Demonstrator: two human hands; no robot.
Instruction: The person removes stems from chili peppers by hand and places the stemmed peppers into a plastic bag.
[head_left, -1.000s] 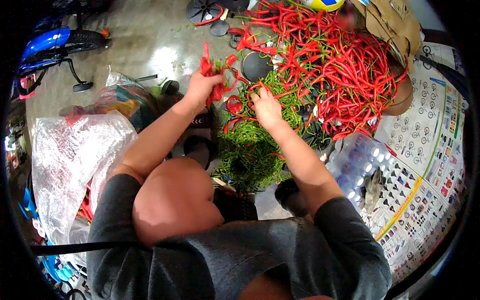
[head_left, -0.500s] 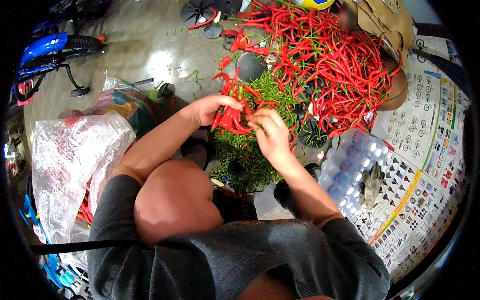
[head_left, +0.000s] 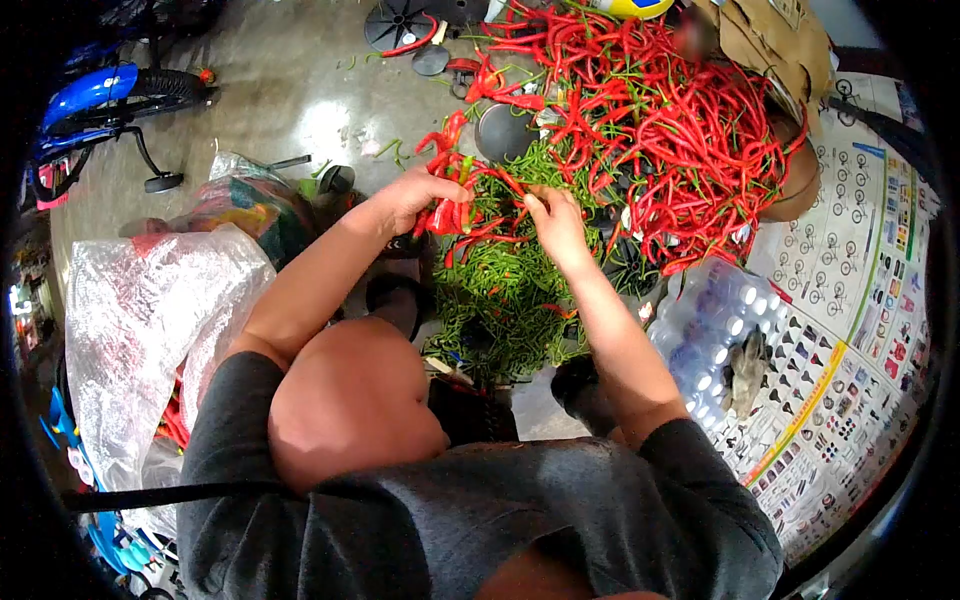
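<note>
My left hand [head_left: 425, 195] is closed around a bunch of red chili peppers [head_left: 447, 217], their tips and stems sticking out on both sides. To its right, my right hand [head_left: 556, 220] is pinched at the end of a single red chili pepper [head_left: 510, 182] that slants up and left from the fingertips. Beneath both hands spreads a heap of green chili stems [head_left: 500, 300], with a few red bits among them. A large pile of loose red chili peppers [head_left: 670, 140] lies beyond and to the right of my right hand.
Clear plastic bottles [head_left: 705, 330] in wrap stand at the right, with a grey glove [head_left: 747, 372] on them, beside a printed poster sheet [head_left: 830, 300]. Plastic sheeting [head_left: 150, 330] covers a sack at the left. A blue bicycle [head_left: 95, 95] stands upper left; cardboard [head_left: 765, 45] lies upper right.
My hands have moved apart: the left slightly left, the right to the right and up, with a chili pepper at its fingertips. More of the stem heap shows between them.
</note>
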